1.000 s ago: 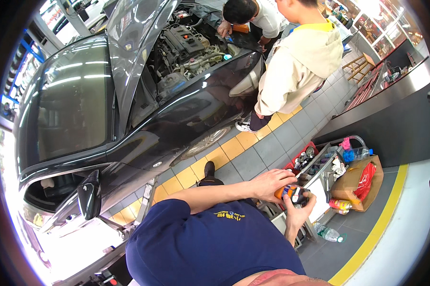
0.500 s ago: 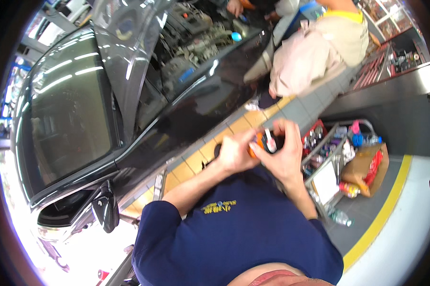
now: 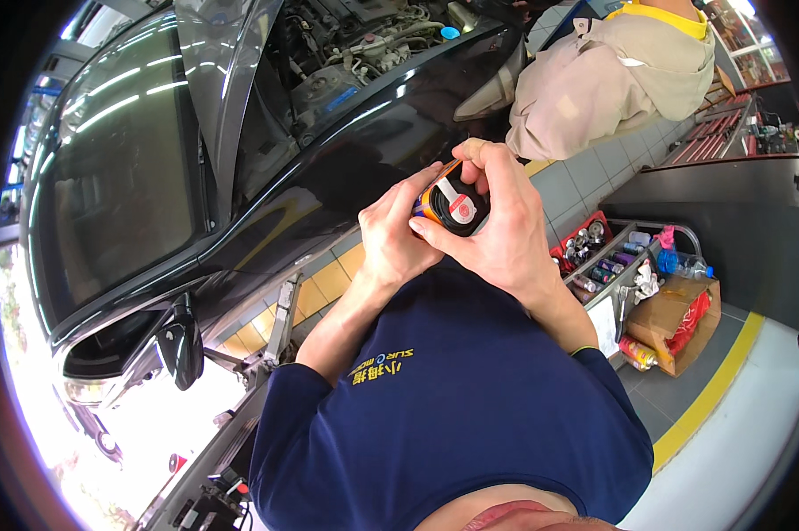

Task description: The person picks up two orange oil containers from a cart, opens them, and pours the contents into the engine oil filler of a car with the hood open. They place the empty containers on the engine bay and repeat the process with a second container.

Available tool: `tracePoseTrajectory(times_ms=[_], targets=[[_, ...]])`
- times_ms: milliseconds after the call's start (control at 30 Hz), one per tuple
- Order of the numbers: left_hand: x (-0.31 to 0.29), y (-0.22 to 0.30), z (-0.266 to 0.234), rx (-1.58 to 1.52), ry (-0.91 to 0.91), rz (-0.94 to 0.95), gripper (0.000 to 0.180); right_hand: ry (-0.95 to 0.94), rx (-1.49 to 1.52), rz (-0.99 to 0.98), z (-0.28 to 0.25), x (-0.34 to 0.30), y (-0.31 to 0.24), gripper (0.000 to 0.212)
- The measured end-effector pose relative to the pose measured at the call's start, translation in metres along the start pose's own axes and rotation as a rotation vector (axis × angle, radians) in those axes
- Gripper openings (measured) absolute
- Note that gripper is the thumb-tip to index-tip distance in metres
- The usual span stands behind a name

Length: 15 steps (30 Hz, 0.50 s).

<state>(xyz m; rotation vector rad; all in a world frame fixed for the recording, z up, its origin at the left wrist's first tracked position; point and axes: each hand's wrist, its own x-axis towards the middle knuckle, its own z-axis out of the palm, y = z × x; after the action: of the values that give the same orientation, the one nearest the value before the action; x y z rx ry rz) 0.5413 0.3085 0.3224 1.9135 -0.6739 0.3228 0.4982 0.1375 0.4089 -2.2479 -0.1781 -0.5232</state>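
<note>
Both my hands hold a short orange-and-blue can (image 3: 436, 203) in front of my chest, close to the black car's flank. Its round black end (image 3: 476, 196) faces up toward me, with a white strip and a red-and-white round tab across it. My left hand (image 3: 391, 236) is wrapped around the can's side, its fingers partly hidden behind it. My right hand (image 3: 506, 226) grips the black end's rim, thumb below and curled fingers above. The can's far side is hidden.
The black car (image 3: 329, 177) stands at left, hood up, its engine bay (image 3: 382, 53) exposed. A person in beige clothing (image 3: 594, 88) bends at the front fender. At right are a tool cart (image 3: 625, 257) with bottles and cans, and a cardboard box (image 3: 674, 319). A lift arm (image 3: 284, 314) lies below the car.
My hands and the can have risen in the view, nearer the car's fender. The can's black end shows more fully now. The view has shifted, and the other person's hands no longer show.
</note>
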Motion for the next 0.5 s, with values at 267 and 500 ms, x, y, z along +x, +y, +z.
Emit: tracePoseTrajectory(times_ms=[267,500], targets=[[-0.006,0.0,0.014,0.062,0.05,0.022,0.068,-0.08,-0.031,0.065,-0.004,-0.002,0.007,0.064],[-0.013,0.001,0.015,0.084,0.012,0.013,0.063,-0.104,-0.006,0.083,0.0,-0.009,0.012,0.059]])
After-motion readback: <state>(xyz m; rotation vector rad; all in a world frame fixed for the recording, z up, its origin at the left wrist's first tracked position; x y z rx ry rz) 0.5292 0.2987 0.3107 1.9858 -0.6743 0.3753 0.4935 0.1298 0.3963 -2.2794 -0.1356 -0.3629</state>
